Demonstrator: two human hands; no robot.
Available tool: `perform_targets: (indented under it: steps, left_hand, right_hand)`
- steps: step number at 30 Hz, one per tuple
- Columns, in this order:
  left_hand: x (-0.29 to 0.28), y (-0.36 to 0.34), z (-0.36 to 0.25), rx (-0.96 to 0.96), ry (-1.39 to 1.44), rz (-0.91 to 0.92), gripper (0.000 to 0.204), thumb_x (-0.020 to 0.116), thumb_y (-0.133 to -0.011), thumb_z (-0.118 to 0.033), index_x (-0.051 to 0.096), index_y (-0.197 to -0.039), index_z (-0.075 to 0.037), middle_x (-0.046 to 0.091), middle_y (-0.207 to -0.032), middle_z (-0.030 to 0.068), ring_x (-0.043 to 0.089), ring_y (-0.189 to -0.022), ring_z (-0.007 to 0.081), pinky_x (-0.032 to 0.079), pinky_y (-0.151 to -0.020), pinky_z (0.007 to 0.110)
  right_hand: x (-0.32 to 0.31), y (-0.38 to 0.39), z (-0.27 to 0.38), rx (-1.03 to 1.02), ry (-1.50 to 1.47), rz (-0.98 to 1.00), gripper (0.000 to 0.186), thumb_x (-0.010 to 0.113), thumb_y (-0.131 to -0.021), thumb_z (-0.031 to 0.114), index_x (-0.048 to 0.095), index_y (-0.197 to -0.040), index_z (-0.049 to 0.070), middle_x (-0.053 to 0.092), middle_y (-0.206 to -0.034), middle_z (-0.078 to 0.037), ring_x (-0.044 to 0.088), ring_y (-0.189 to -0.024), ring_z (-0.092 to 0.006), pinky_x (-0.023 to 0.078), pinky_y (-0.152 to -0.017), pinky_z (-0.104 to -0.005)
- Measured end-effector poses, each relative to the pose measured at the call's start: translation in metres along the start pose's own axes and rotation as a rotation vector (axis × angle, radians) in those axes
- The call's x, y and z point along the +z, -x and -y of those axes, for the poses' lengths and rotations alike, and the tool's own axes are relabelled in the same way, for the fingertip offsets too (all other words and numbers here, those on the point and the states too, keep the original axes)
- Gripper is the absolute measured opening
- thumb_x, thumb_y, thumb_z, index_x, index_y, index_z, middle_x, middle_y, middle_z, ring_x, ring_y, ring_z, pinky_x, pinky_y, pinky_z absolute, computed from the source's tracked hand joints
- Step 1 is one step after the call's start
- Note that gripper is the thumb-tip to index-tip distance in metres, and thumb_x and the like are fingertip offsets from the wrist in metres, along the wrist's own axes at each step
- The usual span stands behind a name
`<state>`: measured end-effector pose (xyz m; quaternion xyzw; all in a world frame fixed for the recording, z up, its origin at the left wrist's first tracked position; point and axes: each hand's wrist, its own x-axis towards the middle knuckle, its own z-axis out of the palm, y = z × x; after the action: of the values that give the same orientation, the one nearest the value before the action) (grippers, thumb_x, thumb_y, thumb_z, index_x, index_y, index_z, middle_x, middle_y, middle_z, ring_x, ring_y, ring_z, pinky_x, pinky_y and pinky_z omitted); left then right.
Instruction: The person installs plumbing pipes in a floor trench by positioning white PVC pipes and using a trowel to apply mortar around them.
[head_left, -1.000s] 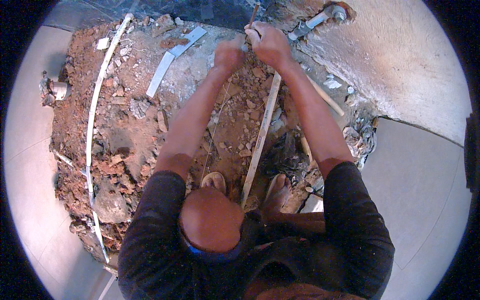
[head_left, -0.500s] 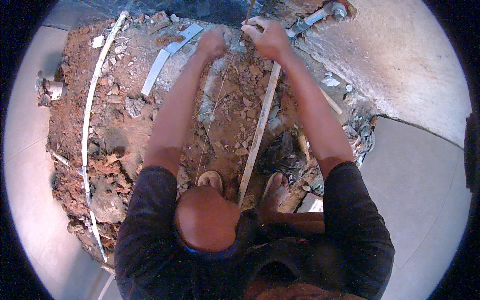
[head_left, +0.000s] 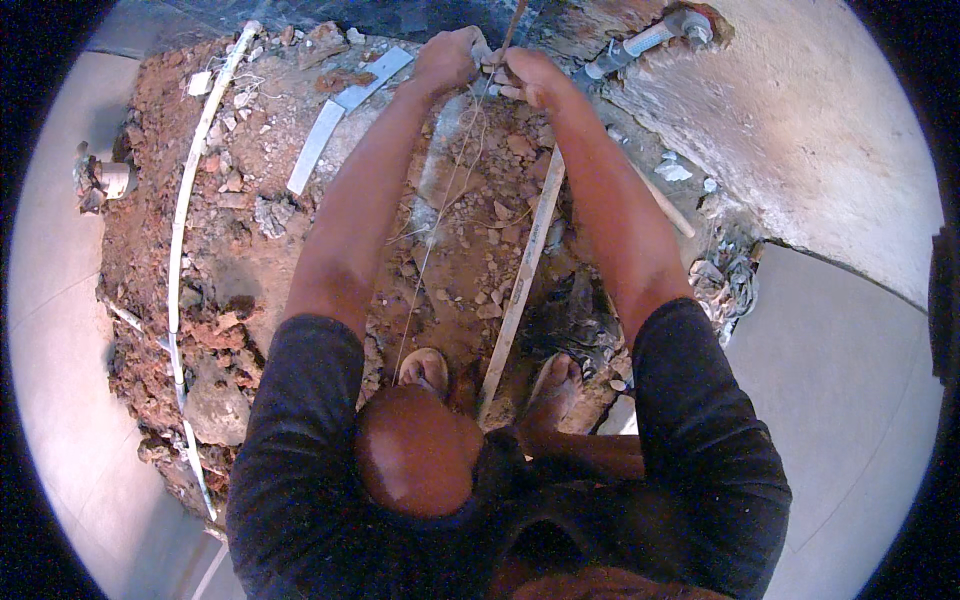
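At the far side of the dug ground, my left hand and my right hand meet at a thin brown rod that rises past them at the top. A thin pale string runs from near my feet up to my fingers, with a loose loop hanging just below them. Both hands are closed, their fingertips pinched around the string close to the rod. Exactly how the string passes round the rod is hidden by the fingers.
A long pale straight strip lies between my feet and right forearm. White pipe curves along the left. Flat grey strips, rubble and a black plastic bag lie on the soil. A grey pipe meets the wall at right.
My left hand has moved right and up to the rod, and my right hand has come lower on it. The string now shows a slack loop below the hands.
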<state>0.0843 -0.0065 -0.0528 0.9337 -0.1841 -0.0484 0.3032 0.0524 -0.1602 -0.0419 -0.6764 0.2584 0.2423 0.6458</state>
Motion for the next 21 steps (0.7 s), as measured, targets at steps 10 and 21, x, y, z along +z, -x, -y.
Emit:
perform_targets:
  steps: [10,21]
  left_hand:
    - [-0.006,0.007,0.046,0.079,0.265,-0.066,0.025,0.065,-0.084,-0.031,0.070,-0.088,-0.007,0.068,-0.080,0.0100,0.065,-0.075,0.0276,0.050,-0.070,0.039]
    - [-0.120,0.145,-0.006,-0.275,1.633,0.512,0.025,0.056,-0.093,-0.023,0.059,-0.104,-0.001,0.052,-0.064,0.0000,0.052,-0.054,0.0112,0.042,-0.048,0.022]
  right_hand:
    - [-0.053,0.001,-0.048,-0.014,-0.938,0.304,0.017,0.054,-0.082,0.014,0.051,-0.092,0.001,0.056,-0.086,-0.011,0.054,-0.079,-0.0263,0.045,-0.069,-0.0402]
    - [-0.101,0.105,-0.115,-0.144,-1.051,0.188,0.012,0.052,-0.080,0.015,0.050,-0.087,0.006,0.055,-0.081,-0.007,0.049,-0.066,-0.0176,0.047,-0.065,-0.0340]
